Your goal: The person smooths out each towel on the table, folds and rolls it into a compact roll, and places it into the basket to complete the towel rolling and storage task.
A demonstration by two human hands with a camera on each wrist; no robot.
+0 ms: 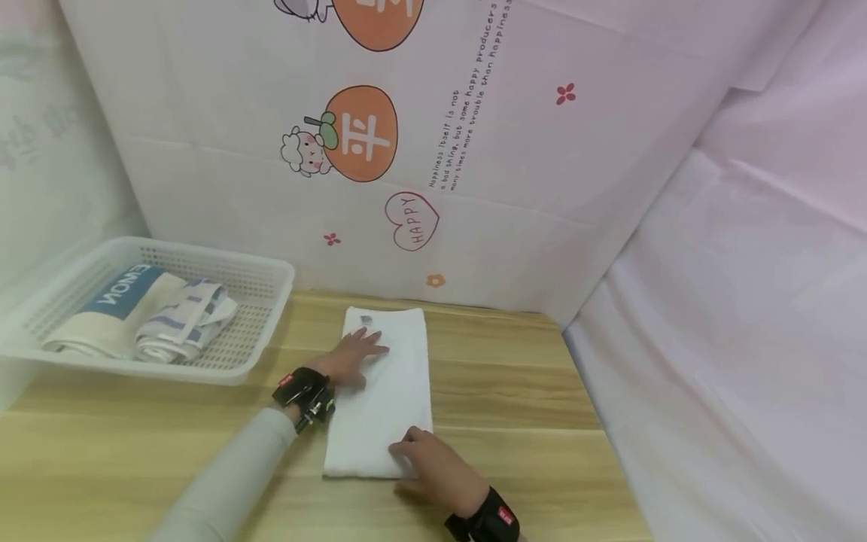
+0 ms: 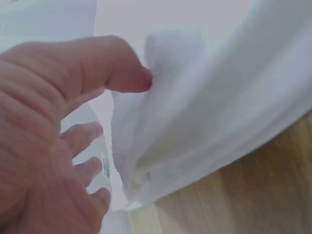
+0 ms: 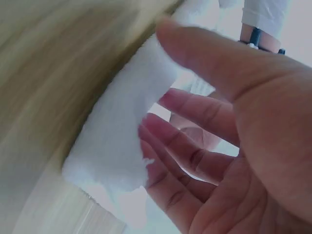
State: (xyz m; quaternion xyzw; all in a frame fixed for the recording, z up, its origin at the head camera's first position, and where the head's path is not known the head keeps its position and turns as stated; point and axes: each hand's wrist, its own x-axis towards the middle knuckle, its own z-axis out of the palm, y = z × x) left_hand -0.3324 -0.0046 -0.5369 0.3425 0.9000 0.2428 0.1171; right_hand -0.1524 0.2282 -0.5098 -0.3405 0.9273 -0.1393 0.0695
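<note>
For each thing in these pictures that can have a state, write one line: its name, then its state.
white towel: folded into a long strip, flat on the table
left hand: open, fingers spread on the towel
right hand: open, at the towel's near end
basket: holds two folded cloths

Wood-grain worktop [image 1: 508, 391]. White folded towel [image 1: 393, 391] flat mid-worktop. White mesh basket [image 1: 257, 301] at left rear edge, just beside the towel, not touching.
</note>
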